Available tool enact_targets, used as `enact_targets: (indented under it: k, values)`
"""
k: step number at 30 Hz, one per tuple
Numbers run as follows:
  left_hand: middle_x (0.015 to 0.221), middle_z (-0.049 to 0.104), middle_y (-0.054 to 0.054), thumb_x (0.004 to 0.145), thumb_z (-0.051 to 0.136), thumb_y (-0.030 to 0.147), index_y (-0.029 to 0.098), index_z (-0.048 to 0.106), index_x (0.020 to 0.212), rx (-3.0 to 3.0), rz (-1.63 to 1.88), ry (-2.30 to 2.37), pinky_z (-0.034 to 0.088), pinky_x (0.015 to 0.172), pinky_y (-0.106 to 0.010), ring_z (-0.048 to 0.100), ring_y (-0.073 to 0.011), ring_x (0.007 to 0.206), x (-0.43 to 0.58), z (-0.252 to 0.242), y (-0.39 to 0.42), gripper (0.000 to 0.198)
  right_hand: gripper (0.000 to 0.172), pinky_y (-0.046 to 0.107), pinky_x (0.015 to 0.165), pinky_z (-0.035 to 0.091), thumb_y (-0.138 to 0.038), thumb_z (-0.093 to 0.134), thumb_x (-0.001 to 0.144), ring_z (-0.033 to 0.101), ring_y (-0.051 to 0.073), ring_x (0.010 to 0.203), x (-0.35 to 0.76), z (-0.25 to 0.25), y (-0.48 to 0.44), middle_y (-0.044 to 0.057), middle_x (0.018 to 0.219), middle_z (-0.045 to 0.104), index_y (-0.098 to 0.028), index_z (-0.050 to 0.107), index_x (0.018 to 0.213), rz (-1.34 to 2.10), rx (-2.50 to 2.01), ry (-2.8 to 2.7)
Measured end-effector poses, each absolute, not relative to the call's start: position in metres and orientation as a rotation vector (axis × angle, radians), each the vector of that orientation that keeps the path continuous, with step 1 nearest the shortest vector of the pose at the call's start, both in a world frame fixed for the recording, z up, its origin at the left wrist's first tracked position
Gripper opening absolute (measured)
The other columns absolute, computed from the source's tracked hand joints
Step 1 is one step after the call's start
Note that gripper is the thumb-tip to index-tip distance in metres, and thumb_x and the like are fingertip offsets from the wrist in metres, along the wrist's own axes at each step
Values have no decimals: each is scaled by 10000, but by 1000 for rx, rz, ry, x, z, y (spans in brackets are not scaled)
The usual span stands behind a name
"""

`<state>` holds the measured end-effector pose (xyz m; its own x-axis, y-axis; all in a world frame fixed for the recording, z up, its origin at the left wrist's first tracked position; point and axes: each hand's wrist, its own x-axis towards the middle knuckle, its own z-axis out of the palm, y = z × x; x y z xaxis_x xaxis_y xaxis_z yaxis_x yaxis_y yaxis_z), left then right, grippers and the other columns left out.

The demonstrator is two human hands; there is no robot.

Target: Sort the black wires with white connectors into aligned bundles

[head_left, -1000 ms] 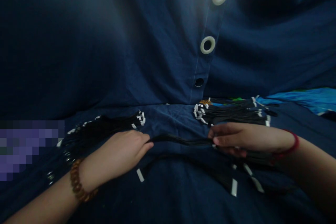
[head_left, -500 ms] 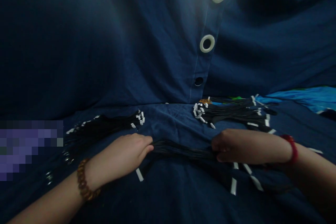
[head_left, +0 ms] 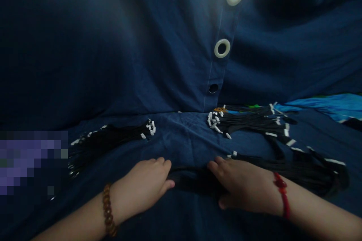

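Note:
Thin black cords, loosely bunched, stretch between my two hands low over the dark blue cloth. My left hand has its fingers and thumb closed around their left end. Over the right end is my right hand, fingers curled on the far side and thumb on the near side, with the bunch between them. The cords' ends under both palms are hidden. Just beyond and beside my right forearm lies another spread of black cords with white tips.
Farther back on the left rests a bundle of black cords with white tips. A similar bundle lies back right, beside an orange patterned item. Blue cloth shows at right. A dark curtain with pale rings hangs behind.
Both hands have come nearer to me, my right hand also shifting left, so the gap between them is smaller. My right thumb and fingers are wider apart. The cords between have moved lower.

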<state>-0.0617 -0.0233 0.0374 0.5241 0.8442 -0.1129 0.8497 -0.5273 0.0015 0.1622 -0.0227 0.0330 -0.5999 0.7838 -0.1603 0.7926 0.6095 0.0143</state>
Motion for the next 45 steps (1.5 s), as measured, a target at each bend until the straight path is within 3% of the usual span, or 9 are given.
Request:
enact_targets:
  k: [7,13,17,23,26,29,33,39,45]
  values:
    - [895,636,-120,739,611,243,129,586,895,2664,-202,1547,489,740,-404,611,-278,824,-58,43,-28,195,231,259,475,410,-51,487,678,637,216,590,161,31,-22,59,673,648,-140,580,869,-1,1319,2770]
    - [926,600,-83,843,452,220,158,524,1013,2993,-61,1444,483,702,-333,581,-226,824,-52,19,-23,195,90,273,558,452,-145,513,788,576,141,617,148,16,-22,32,764,597,-121,554,864,81,1385,2846]
    - [799,596,-95,866,314,93,140,575,847,3068,-93,1502,471,637,-394,565,-258,750,-44,10,-24,266,118,340,680,465,-171,453,864,554,179,801,131,-6,-25,49,886,557,-130,540,932,135,1488,2932]
    - [1010,608,-142,853,421,128,65,486,1184,3096,-73,1718,511,655,-373,569,-263,848,-41,-7,-31,343,363,335,892,394,-156,458,845,468,197,1017,129,-5,-31,90,1109,500,-178,437,1207,107,1433,3140]
    - [1001,614,-134,854,420,117,63,476,1199,3103,-33,1703,522,665,-362,572,-250,854,-42,-13,-33,353,309,386,950,334,-201,422,857,428,208,1080,161,15,-35,78,1119,495,-203,469,1162,117,1499,3151]
    - [901,616,-110,856,361,59,90,563,1064,3103,-18,1690,522,640,-366,580,-239,803,-41,-12,-33,292,267,478,866,390,-206,432,834,512,252,958,219,33,-37,107,1021,544,-186,528,1082,120,1706,3021]
    - [809,600,-88,835,311,-2,134,596,894,3033,-38,1730,515,609,-367,585,-236,749,-38,-6,-34,321,252,292,654,525,-123,458,787,619,183,764,298,36,-49,71,878,635,-237,603,958,-58,1800,2874]
    - [825,606,-103,857,297,43,130,594,891,3028,-24,1707,511,607,-400,589,-256,749,-37,-8,-34,311,185,399,729,532,-210,579,698,619,298,868,345,9,-66,51,914,670,-333,680,793,-70,1863,2844]
    - [854,627,-112,871,350,154,126,597,944,2982,78,1659,501,655,-441,585,-274,779,-36,9,-30,259,281,387,712,531,-331,436,832,620,283,873,339,20,-66,59,1018,639,-322,540,1093,25,2181,2884]
